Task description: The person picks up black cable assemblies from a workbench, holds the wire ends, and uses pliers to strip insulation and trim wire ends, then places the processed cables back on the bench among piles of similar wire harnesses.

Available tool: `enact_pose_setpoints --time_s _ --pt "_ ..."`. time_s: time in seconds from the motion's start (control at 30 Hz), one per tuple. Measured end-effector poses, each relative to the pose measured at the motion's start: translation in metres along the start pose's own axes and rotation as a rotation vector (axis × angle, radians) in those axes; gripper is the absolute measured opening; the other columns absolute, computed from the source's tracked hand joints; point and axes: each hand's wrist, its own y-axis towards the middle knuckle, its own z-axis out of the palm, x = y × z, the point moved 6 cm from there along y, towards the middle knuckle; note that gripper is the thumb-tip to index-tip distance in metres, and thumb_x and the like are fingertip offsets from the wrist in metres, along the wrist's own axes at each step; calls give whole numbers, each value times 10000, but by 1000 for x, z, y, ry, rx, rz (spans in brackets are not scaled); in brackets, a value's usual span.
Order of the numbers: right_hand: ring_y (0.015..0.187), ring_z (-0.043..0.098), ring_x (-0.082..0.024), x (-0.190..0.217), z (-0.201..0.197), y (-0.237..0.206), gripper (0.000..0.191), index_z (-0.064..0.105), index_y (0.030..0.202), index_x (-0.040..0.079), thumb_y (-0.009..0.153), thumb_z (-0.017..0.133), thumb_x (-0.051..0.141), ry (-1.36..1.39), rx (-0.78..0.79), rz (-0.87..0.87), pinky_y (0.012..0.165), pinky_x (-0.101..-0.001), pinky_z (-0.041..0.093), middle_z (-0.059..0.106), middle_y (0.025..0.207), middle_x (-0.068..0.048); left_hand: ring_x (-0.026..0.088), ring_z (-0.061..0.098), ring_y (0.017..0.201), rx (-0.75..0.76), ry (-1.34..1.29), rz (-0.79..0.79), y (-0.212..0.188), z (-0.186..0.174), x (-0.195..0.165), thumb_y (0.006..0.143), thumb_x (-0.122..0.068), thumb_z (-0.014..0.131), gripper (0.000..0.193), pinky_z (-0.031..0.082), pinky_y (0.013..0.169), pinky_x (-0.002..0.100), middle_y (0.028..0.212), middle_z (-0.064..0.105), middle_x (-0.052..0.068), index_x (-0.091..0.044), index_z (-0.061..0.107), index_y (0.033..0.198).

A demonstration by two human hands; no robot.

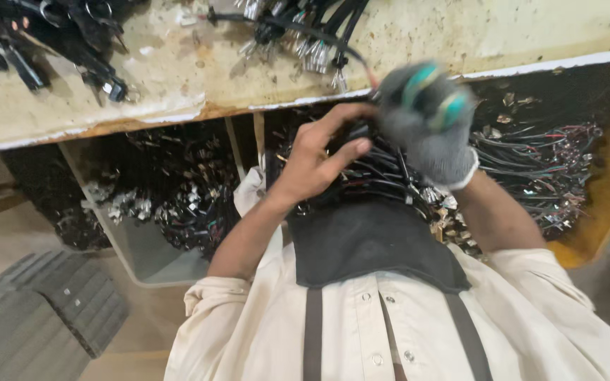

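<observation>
Left hand: bare, fingers curled closed around a bundle of black cables.
Right hand: in a grey glove, blurred; grip closed on the same bundle's upper end.
Bundle: held just below the surface edge.
Progress: many cable heaps remain loose underneath.

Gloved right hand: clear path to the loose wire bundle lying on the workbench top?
Probably yes. The gloved right hand is raised at the bench edge, just below the wire bundle on the workbench. Nothing lies between them, though the glove is blurred, so its grip is unclear.
</observation>
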Motion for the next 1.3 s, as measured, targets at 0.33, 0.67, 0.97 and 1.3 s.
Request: enact_pose_setpoints --time_s 0.33,0.67,0.97,1.3 --pt "995 703 -265 68 25 19 291 628 1159 -58 885 669 -148 -1294 -137 -620 848 -363 585 681 1090 -167 60 559 839 -156 -213 -118 -3 -33 12 1045 -310 703 407 473 794 226 966 620 -16 -51 647 1355" --pt "719 692 -270 8 54 -8 199 762 1049 202 881 837 278 -1511 481 -138 605 -422 500 700 769 -87 139 704 971 -60 -93 -16 -13 -27 -13 1035 -160 656 318 580 885 287 1089 714 66 -40 635 1330" --pt "778 679 -235 5 16 -27 189 689 1064 98 876 698 112 -43 -43 -74 679 -348 516 671 910 -54 244 749 1089 -131 97 169 -14 -17 -25 1016 -115 726 299 574 1000 314 1217 734 125 -6 641 1280" --pt "789 690 -194 -20 22 -27 179 695 1079 93 909 752 105 591 23 -71 673 -311 523 685 923 -48 229 696 974 -4 -177 11 -19 -2 -33 993 -238 774 713 556 926 344 1094 745 150 -38 389 1560"
